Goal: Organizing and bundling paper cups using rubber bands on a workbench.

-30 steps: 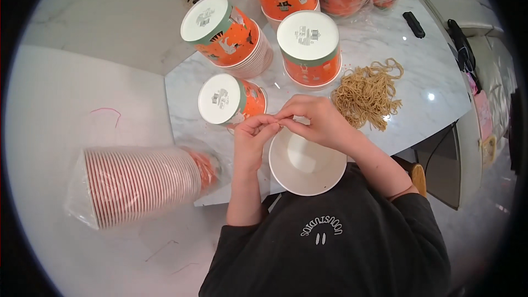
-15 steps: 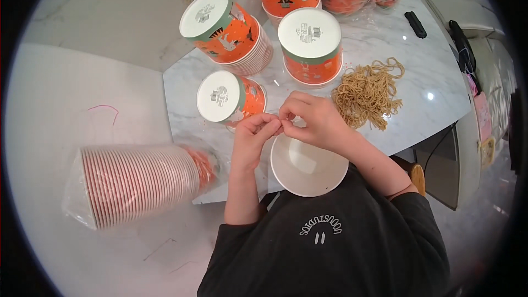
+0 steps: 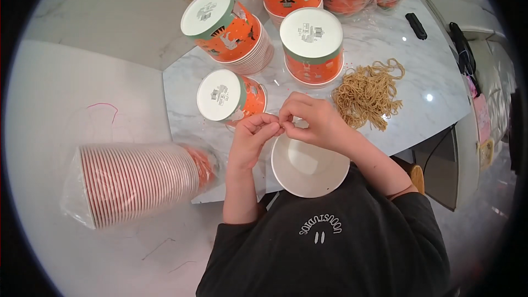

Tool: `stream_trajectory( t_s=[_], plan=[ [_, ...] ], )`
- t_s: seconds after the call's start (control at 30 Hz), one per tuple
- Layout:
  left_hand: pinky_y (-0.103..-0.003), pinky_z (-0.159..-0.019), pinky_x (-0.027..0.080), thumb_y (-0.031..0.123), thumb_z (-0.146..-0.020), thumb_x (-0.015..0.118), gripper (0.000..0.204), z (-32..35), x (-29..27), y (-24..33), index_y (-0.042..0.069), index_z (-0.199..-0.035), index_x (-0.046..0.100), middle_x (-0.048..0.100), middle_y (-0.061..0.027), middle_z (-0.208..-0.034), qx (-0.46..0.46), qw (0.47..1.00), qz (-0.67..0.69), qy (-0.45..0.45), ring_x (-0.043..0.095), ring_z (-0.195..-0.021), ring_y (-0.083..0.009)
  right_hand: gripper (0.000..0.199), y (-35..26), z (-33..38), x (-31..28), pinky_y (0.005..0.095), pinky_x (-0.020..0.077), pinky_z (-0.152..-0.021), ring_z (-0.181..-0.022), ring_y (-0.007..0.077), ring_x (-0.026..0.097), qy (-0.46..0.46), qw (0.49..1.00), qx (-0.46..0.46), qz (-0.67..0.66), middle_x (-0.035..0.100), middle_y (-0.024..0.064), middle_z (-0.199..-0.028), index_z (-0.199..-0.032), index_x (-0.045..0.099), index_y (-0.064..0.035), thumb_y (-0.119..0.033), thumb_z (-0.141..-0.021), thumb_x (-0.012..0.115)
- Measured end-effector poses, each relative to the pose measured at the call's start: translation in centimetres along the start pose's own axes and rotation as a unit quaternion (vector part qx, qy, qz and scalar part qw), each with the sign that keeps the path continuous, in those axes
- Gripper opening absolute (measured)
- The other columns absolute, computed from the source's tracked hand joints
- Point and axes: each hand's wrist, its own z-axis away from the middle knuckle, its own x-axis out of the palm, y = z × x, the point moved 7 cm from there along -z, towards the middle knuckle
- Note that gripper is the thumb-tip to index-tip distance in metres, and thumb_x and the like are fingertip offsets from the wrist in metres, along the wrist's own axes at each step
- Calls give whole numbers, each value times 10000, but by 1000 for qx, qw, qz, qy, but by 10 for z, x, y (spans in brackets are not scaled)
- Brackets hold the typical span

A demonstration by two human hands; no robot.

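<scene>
Fingertips of my left hand point(image 3: 254, 136) and my right hand point(image 3: 314, 119) meet in a pinch, just above the far rim of a white paper bucket point(image 3: 309, 173). Whatever lies between the fingers is too small to make out. The bucket leans toward me at the table's front edge, its pale inside facing up. To the right of my right hand lies a loose heap of tan cords point(image 3: 367, 96). An upside-down orange and green paper bucket point(image 3: 223, 96) stands just beyond my left hand.
Upturned stacks of orange buckets point(image 3: 231, 33) and another upturned bucket point(image 3: 312, 44) stand farther back on the marble table point(image 3: 423, 71). A bagged bucket stack point(image 3: 140, 184) lies at the left. A small black object point(image 3: 416, 26) rests at the far right.
Both hands keep the same pinch at nearly the same spot. The view has shifted very slightly; nothing else has visibly moved.
</scene>
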Motion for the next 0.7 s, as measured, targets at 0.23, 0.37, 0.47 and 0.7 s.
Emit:
stream_trajectory(
  t_s=[0.23,0.37,0.47,0.7],
  plan=[
    [-268,-886,547,31,-964,670,100,0,-4,-1,-14,-1052,690,730,-91,-1054,6,999,32,14,686,-941,-127,143,3,0,1,369,542,-688,-783,274,670,-3,999,32,-15,645,67,-900,-904,634,-58,-93,-831,752],
    [-278,-892,547,3,-951,674,100,1,-1,6,-13,-1048,687,725,-110,-1083,39,999,13,18,686,-952,-141,136,13,6,5,388,530,-690,-791,291,672,-51,996,50,44,662,77,-881,-903,669,-64,-153,-849,756],
    [-296,-878,554,-4,-927,692,105,2,-5,7,-12,-1031,680,715,-116,-1070,53,998,-16,30,684,-944,-158,125,13,7,7,396,525,-675,-791,292,672,-47,997,41,47,668,83,-862,-880,682,-63,-161,-850,754],
    [-297,-856,555,-51,-854,743,136,6,-27,12,-7,-962,673,700,-110,-1032,94,989,-72,85,680,-909,-165,111,14,10,0,398,521,-657,-761,305,663,-19,998,49,30,658,95,-819,-834,669,-44,-119,-830,751]
  ],
)
